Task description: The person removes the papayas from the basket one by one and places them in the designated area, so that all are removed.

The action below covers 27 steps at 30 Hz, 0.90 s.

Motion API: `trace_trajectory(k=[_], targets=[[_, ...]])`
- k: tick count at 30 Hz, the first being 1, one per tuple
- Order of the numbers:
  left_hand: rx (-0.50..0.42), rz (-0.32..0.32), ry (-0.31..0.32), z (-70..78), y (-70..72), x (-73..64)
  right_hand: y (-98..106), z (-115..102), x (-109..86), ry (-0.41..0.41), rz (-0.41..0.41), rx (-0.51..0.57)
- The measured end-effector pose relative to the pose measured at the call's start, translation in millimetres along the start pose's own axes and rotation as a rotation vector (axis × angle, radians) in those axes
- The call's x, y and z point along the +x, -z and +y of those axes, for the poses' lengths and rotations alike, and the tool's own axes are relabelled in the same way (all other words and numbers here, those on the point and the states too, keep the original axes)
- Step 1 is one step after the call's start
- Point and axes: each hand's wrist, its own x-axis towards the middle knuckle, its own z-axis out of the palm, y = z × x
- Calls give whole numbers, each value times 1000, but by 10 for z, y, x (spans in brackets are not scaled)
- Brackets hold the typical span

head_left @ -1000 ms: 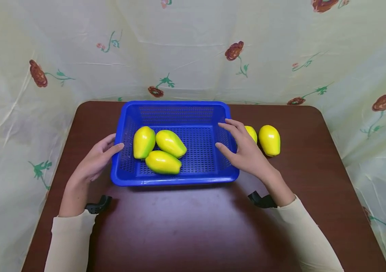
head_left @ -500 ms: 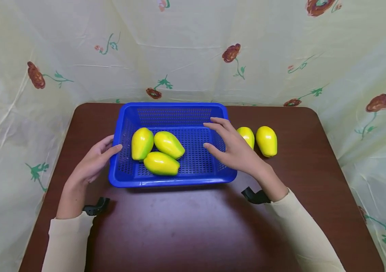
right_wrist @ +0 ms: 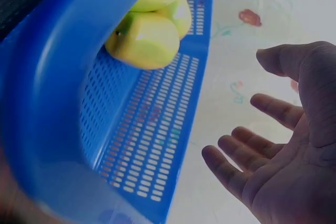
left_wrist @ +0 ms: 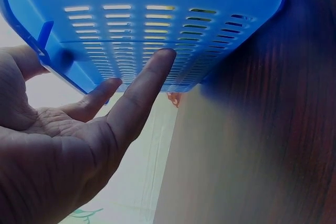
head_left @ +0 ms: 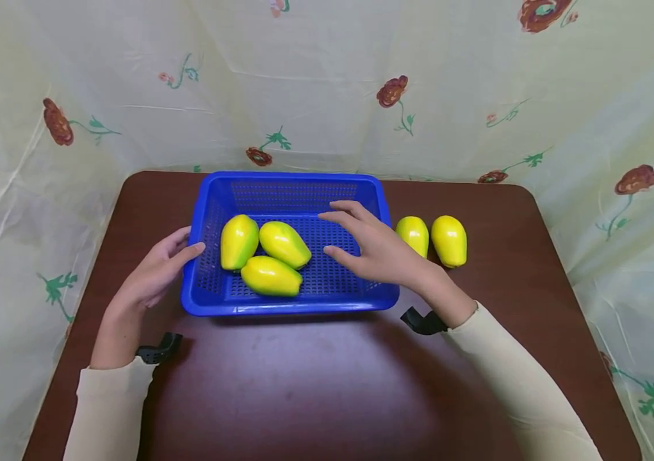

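A blue plastic basket (head_left: 289, 307) stands on the table, with three glossy yellow-green papaya-shaped fruits in its left half: one at the left (head_left: 239, 242), one behind (head_left: 284, 244) and one in front (head_left: 271, 276). My left hand (head_left: 156, 269) holds the basket's left edge, thumb over the rim. In the left wrist view its fingers (left_wrist: 142, 95) lie along the slotted outer wall. Above the basket's right part hovers my right hand (head_left: 369, 246), fingers spread and holding nothing. Two more such fruits, a nearer one (head_left: 413, 235) and a farther one (head_left: 449, 241), lie just right of the basket.
The dark brown table (head_left: 280, 384) has rounded back corners. A pale curtain (head_left: 327, 83) with printed flowers hangs behind it and on both sides. Black wrist straps (head_left: 159, 349) show at both sleeves.
My right hand has moved left, from the basket's right rim to over its inside, uncovering more of the fruit beside the basket. The left hand keeps its place on the rim.
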Motion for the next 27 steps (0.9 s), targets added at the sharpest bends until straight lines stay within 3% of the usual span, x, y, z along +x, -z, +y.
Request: trace_trajectory(k=[15,27], targets=[[10,-2,9,-2,-4,-14,-133,-67,340,53,-232,-71],[-15,-8,-3,-2,-5,-2,-189,-100,581,58,-295,-93]])
